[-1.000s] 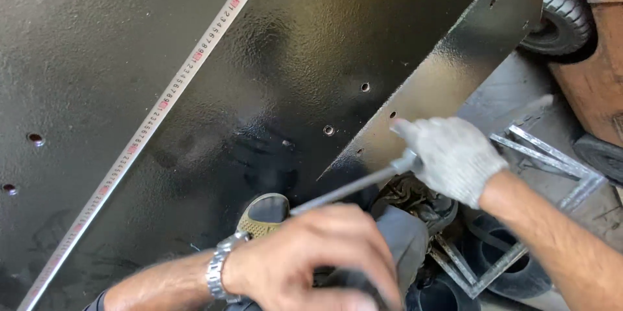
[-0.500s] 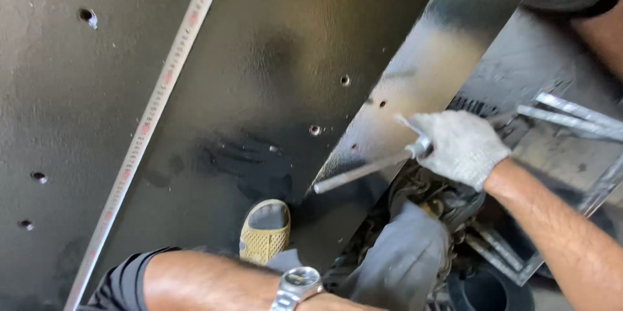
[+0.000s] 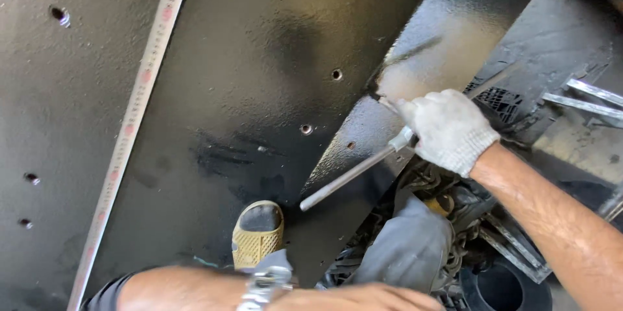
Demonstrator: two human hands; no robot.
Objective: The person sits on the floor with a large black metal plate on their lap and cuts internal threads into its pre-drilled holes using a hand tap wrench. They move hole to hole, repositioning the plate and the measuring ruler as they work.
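We grip the metal rod [image 3: 354, 176] in our gloved right hand [image 3: 448, 129], fingers curled tight around its upper end, right of centre over the black painted plate [image 3: 259, 71]. To do this well, we judge a firm wrist and steady pressure matter. The rod's long axis runs diagonally, free tip pointing lower left. Our left hand [image 3: 363, 298] sits at the bottom edge; we cannot tell its fingers.

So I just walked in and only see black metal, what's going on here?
A person stands over a large black painted metal sheet. Their right hand, in a white knit glove, grips a slim silver metal rod angled across the sheet's edge. Their bare left hand with a wristwatch sits low in the frame, holding nothing visible. A tape measure lies across the sheet.
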